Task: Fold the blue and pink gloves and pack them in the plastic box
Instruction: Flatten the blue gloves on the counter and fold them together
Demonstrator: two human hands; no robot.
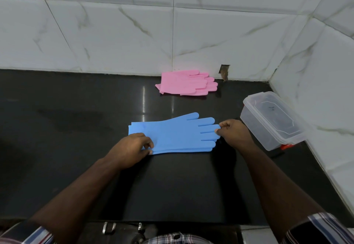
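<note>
the cuff end of the blue gloves [172,134] is pinched by the left hand [130,148], thumb under the near edge, fingers curled on top. the fingertips of the same gloves are pinched by the right hand [234,133]. two blue gloves appear stacked flat between the grips on the black counter [57,128]. beyond them, two pink gloves [183,83] lie stacked by the tiled wall [134,32]. one lidded plastic box [272,120] stands just right of the right hand.

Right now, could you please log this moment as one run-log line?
blue gloves: flat, unfolded | left hand: pinching cuff | right hand: pinching fingertips | pink gloves: untouched | plastic box: lidded
</note>
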